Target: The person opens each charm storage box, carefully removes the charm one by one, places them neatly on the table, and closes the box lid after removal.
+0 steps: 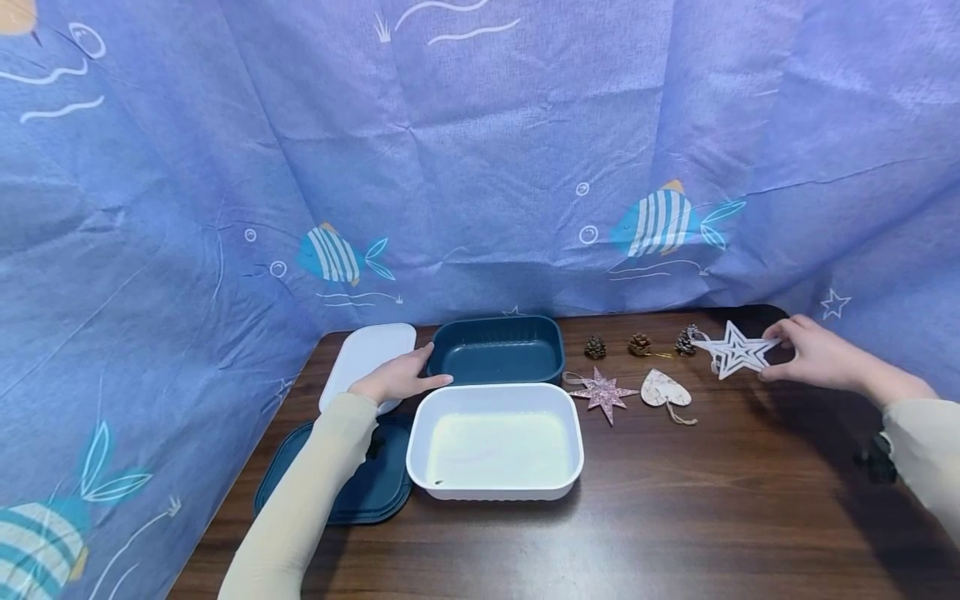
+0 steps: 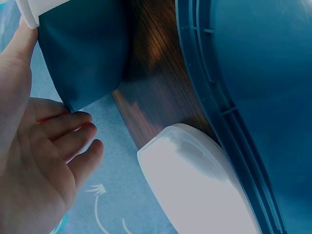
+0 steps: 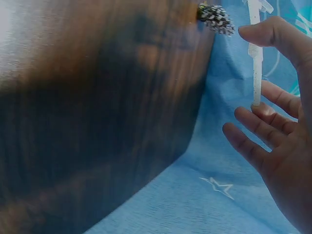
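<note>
My right hand point(image 1: 817, 354) holds a white star ornament point(image 1: 737, 352) by one point above the far right of the table; the right wrist view shows the star point(image 3: 257, 78) edge-on between thumb and fingers. At the left end of the dark teal container point(image 1: 495, 360), my left hand point(image 1: 401, 375) rests with relaxed fingers. Its fingertips meet the teal container's corner point(image 2: 80, 58), while the thumb lies by the white container's rim point(image 2: 29, 12). That white container point(image 1: 495, 442) stands in front of the teal one.
A white lid point(image 1: 363, 358) and a teal lid point(image 1: 360, 492) lie left, under the left arm. Right of the containers are a pink glitter star point(image 1: 602, 394), a pale heart ornament point(image 1: 664, 389) and pine cones point(image 1: 640, 344). A patterned blue cloth point(image 1: 480, 167) hangs behind the table.
</note>
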{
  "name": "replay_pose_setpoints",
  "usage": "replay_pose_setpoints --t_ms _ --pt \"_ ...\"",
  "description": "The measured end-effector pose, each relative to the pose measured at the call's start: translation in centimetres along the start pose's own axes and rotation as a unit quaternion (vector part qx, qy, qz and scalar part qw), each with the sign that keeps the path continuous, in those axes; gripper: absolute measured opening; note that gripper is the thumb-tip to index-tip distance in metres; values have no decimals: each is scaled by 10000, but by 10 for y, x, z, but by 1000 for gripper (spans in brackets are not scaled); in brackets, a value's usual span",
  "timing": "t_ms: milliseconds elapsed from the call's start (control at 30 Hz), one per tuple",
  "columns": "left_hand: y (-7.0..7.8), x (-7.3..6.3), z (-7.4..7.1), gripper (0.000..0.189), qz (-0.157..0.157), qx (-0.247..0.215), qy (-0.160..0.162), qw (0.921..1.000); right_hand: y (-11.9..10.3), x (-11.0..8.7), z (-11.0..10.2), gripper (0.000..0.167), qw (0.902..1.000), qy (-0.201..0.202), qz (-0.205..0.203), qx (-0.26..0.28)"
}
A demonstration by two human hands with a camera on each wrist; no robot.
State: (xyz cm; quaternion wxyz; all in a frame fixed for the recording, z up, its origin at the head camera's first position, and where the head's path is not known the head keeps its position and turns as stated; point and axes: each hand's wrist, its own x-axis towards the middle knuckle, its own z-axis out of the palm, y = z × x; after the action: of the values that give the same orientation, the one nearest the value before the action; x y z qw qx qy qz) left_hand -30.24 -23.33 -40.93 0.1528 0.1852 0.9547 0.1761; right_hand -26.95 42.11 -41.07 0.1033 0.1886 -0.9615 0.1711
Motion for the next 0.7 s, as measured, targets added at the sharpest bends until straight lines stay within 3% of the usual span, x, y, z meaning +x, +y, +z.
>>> replay_pose_setpoints --t_ms 367,700 --pt "-1 3 2 105 42 -20 -43 10000 3 -16 27 55 9999 36 -36 95" --pt "-1 1 0 105 66 32 -24 10000 2 -23 35 58 9990 -312 195 269"
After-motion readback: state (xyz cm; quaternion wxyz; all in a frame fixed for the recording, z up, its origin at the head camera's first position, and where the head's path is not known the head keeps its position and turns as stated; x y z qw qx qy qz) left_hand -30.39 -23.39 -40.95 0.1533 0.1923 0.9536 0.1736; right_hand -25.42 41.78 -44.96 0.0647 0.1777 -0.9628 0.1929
